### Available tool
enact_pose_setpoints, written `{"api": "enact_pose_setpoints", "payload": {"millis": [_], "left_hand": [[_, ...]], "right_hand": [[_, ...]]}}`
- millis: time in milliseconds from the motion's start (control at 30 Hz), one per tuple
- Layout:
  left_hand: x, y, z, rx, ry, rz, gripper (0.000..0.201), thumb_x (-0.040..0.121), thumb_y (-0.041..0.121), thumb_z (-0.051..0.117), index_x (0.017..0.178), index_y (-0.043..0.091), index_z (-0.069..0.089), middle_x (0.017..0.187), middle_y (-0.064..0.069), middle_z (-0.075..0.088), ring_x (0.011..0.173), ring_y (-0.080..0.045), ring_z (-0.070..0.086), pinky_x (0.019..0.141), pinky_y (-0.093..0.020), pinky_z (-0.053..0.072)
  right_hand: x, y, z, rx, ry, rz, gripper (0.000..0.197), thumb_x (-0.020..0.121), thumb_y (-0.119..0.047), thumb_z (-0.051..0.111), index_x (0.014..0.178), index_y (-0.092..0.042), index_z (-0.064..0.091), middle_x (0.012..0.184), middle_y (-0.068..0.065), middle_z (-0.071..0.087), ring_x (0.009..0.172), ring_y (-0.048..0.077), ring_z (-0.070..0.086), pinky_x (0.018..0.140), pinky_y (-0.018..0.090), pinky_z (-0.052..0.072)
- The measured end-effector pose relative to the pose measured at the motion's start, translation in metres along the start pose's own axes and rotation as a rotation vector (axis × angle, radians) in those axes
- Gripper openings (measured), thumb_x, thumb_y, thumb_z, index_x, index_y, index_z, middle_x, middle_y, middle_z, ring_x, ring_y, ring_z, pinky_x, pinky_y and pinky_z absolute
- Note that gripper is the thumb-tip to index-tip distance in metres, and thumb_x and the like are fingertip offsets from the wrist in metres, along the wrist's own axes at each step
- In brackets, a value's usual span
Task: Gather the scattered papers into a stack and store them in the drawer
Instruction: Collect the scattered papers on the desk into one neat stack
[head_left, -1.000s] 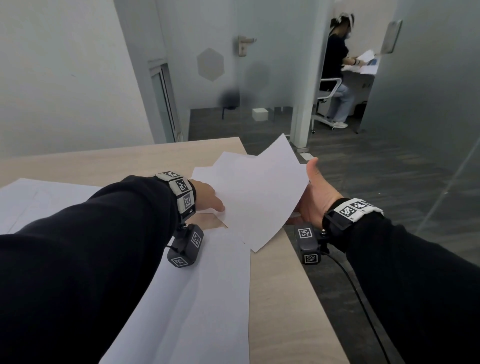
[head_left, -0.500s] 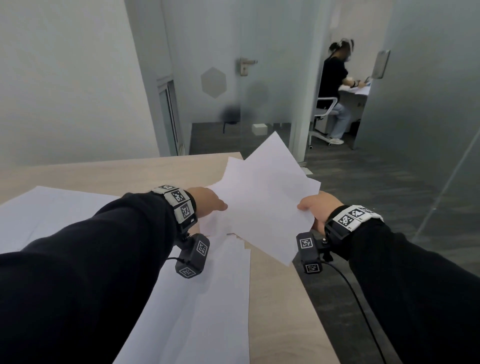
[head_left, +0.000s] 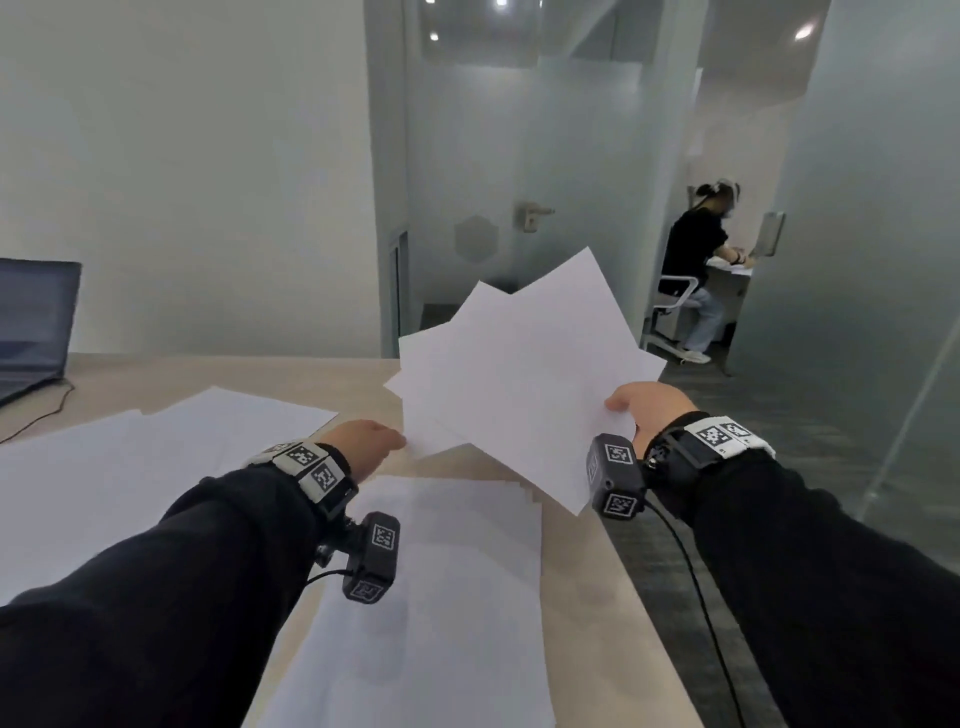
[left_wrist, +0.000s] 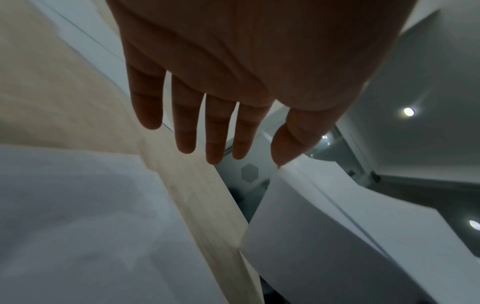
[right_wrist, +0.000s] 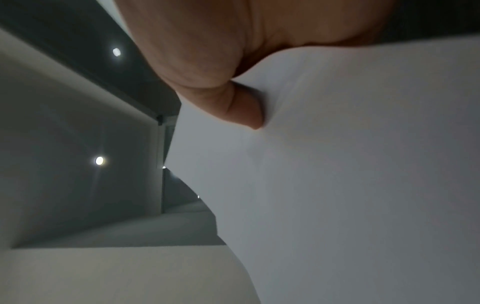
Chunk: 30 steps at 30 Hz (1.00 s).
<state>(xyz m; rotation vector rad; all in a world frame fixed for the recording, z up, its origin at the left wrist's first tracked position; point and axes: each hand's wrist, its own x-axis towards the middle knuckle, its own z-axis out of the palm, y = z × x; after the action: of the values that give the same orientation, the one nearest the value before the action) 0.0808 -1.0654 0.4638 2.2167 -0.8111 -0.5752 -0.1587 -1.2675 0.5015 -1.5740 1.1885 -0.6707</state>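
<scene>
The sheaf (head_left: 524, 374) I've gathered hangs in the air over the desk's far right corner, fanned and skewed — corners poking out at several angles, so it isn't yet a squared stack. My right hand (head_left: 647, 410) carries it by the right edge; the right wrist view shows my thumb (right_wrist: 241, 107) pressed onto the top sheet, pinching it against fingers I can't see underneath. I'd say I hold it at one edge to leave the other side free for tidying.

My left hand (head_left: 363, 444) is at the sheaf's lower left corner. From the left wrist view its fingers (left_wrist: 184, 123) are straight and slightly spread, gripping nothing, the thumb tip just at the paper's edge — whether touching, I can't tell.

More papers (head_left: 431, 597) lie flat on the desk (head_left: 613, 623) below and to the left, ungathered. The drawer isn't in view. A laptop (head_left: 31, 322) sits far left.
</scene>
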Motion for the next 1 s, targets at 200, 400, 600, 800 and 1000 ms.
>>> {"api": "enact_pose_setpoints", "payload": {"millis": [200, 400, 600, 800, 1000], "left_hand": [[-0.051, -0.063, -0.017, -0.558, 0.018, -0.223, 0.031, 0.092, 0.037, 0.046, 0.112, 0.019, 0.061, 0.115, -0.003, 0.068, 0.101, -0.027, 0.065, 0.083, -0.042, 0.049], [-0.092, -0.096, -0.016, -0.652, -0.059, -0.263, 0.033, 0.094, 0.042, 0.05, 0.107, 0.013, 0.062, 0.107, -0.009, 0.068, 0.081, -0.032, 0.068, 0.069, -0.036, 0.05], [-0.115, -0.117, -0.015, -0.548, -0.057, -0.244, 0.019, 0.09, 0.018, 0.065, 0.108, 0.011, 0.063, 0.106, -0.009, 0.068, 0.077, -0.027, 0.069, 0.055, -0.032, 0.052], [-0.125, -0.128, -0.017, -0.451, -0.04, -0.192, 0.027, 0.085, 0.002, 0.066, 0.107, 0.018, 0.065, 0.099, -0.01, 0.071, 0.075, -0.017, 0.069, 0.05, -0.025, 0.053], [-0.123, -0.129, -0.01, -0.435, -0.078, -0.208, 0.022, 0.085, 0.002, 0.067, 0.103, 0.014, 0.068, 0.096, -0.01, 0.07, 0.068, -0.02, 0.066, 0.05, -0.026, 0.052]], "right_hand": [[-0.047, 0.041, 0.016, -0.006, -0.016, 0.114, 0.058, 0.084, -0.005, 0.064, 0.14, 0.004, 0.047, 0.117, 0.015, 0.049, 0.107, 0.026, 0.051, 0.101, 0.046, 0.049], [-0.088, 0.089, 0.033, -0.134, -0.058, 0.281, 0.017, 0.085, 0.003, 0.062, 0.102, 0.005, 0.061, 0.104, 0.023, 0.059, 0.111, 0.039, 0.059, 0.102, 0.056, 0.047], [-0.116, 0.102, 0.043, -0.34, -0.153, 0.172, 0.018, 0.09, -0.012, 0.06, 0.074, -0.018, 0.053, 0.096, 0.01, 0.056, 0.094, 0.024, 0.054, 0.082, 0.034, 0.048], [-0.111, 0.12, 0.038, -0.373, -0.171, 0.03, 0.035, 0.07, -0.011, 0.069, 0.103, -0.003, 0.068, 0.102, 0.018, 0.074, 0.095, 0.036, 0.071, 0.091, 0.047, 0.057], [-0.105, 0.133, 0.025, -0.243, -0.132, 0.03, 0.037, 0.073, -0.014, 0.077, 0.109, -0.011, 0.071, 0.104, 0.017, 0.075, 0.096, 0.037, 0.072, 0.09, 0.056, 0.056]]}}
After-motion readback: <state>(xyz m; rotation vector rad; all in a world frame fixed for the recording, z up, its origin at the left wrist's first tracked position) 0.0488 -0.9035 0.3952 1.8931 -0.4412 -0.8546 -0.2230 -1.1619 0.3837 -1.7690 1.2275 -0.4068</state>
